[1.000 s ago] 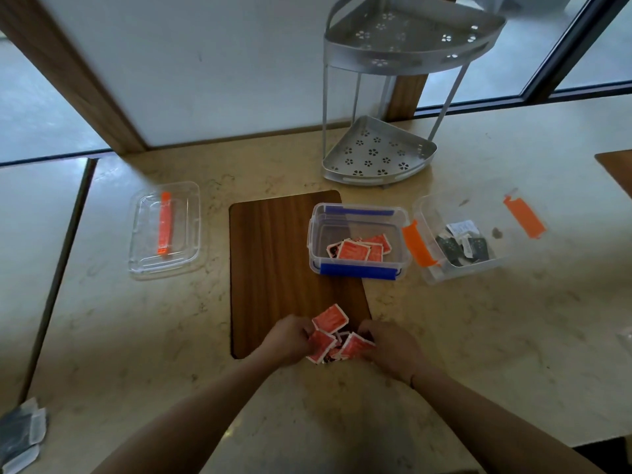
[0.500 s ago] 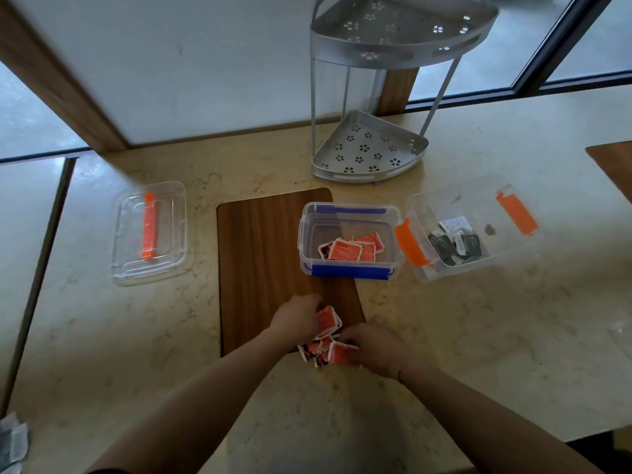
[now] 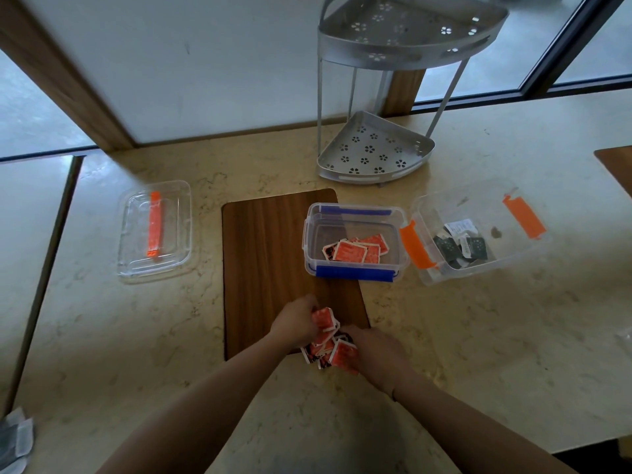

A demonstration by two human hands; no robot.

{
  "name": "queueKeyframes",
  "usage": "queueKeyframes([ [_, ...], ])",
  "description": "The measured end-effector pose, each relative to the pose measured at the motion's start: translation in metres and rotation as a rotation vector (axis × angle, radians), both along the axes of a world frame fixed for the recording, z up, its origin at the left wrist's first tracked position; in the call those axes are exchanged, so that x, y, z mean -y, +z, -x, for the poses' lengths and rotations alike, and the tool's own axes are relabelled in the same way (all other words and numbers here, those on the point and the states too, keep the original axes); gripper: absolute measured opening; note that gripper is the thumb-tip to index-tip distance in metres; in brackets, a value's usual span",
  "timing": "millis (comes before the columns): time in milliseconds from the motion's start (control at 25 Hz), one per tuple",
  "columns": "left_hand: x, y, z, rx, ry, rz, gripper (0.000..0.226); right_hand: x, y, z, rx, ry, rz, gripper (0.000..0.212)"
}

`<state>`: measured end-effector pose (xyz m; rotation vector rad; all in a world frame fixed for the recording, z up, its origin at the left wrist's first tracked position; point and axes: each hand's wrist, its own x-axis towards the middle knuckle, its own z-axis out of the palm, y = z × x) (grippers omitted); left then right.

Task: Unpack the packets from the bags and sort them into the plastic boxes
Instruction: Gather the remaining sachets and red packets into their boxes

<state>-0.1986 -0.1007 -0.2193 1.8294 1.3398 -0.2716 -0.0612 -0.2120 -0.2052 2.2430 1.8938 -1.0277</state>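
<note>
A bunch of red packets (image 3: 327, 340) sits at the near edge of the wooden board (image 3: 266, 254). My left hand (image 3: 294, 319) and my right hand (image 3: 374, 354) close around the bunch from both sides. Beyond them stands a clear box with blue clips (image 3: 355, 271) holding several red packets (image 3: 355, 250). To its right a clear box with orange clips (image 3: 478, 265) holds several dark packets (image 3: 461, 248).
A clear lid with an orange clip (image 3: 154, 230) lies to the left on the marble counter. A metal corner rack (image 3: 376, 148) stands at the back. Grey packets (image 3: 15, 439) lie at the lower left edge. Another wooden board (image 3: 617, 164) shows at the right.
My hands have drawn the loose red packets together into a tighter bunch, and the left hand now covers the top one.
</note>
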Motion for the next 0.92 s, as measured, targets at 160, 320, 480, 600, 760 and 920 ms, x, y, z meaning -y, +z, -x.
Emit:
queueKeyframes([
  [160, -0.008, 0.010, 0.007, 0.063, 0.103, 0.141, 0.035, 0.000, 0.002, -0.005, -0.004, 0.002, -0.013, 0.024],
  [320, -0.019, 0.022, 0.024, 0.088, 0.131, 0.262, 0.045, -0.005, 0.008, -0.010, -0.077, -0.018, 0.047, 0.023],
  [480, -0.018, 0.027, 0.031, 0.076, 0.038, 0.307, 0.054, -0.010, 0.012, -0.025, -0.179, -0.024, 0.209, 0.029],
  [600, -0.016, 0.027, 0.030, 0.069, 0.017, 0.273, 0.057, -0.011, 0.014, -0.045, -0.133, 0.042, 0.305, 0.033],
  [760, -0.015, 0.027, 0.032, 0.056, 0.028, 0.263, 0.061, -0.010, 0.017, -0.071, -0.080, -0.030, 0.424, 0.031],
  [920, -0.002, 0.026, 0.022, 0.067, -0.133, 0.254, 0.058, -0.009, 0.019, -0.084, -0.090, -0.103, 0.402, 0.032],
])
